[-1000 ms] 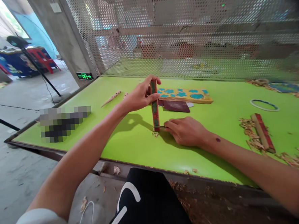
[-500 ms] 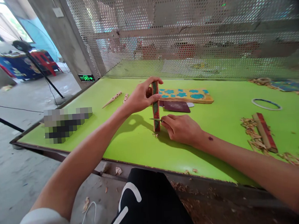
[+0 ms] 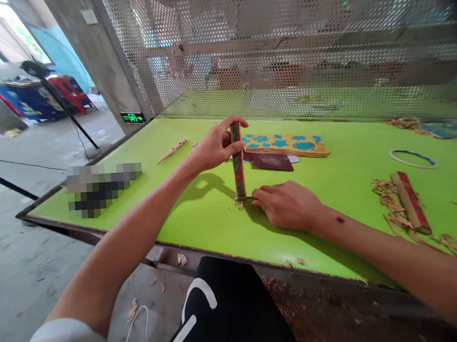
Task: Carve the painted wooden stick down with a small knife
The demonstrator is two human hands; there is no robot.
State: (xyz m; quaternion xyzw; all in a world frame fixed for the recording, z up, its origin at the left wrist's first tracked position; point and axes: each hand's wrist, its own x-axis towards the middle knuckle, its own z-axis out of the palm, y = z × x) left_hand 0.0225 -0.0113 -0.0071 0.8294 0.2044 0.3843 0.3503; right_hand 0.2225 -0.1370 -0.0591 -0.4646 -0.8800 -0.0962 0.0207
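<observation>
My left hand (image 3: 215,146) is closed around the upper part of a narrow wooden strip (image 3: 238,173) painted red and green, held upright on the green tabletop. In my right hand (image 3: 286,202), closed, is a small knife (image 3: 243,198); its thin blade lies across the strip's lower end, and its handle is hidden in the fingers. A few small wood shavings (image 3: 239,206) lie at the strip's foot. Just behind the strip rests a yellow board (image 3: 289,145) with blue cloud-like patches, and a dark maroon sheet (image 3: 271,162) lies in front of it.
On the right lie a red-faced wood block (image 3: 410,203), curled shavings (image 3: 388,197) and a white ring (image 3: 412,158). A carved pointed stick (image 3: 172,151) is at the left. A perforated metal screen (image 3: 283,49) stands along the table's back edge.
My right hand has moved the knife down along the strip, from above its lower end to its bottom. My left hand keeps its hold on the strip's upper part.
</observation>
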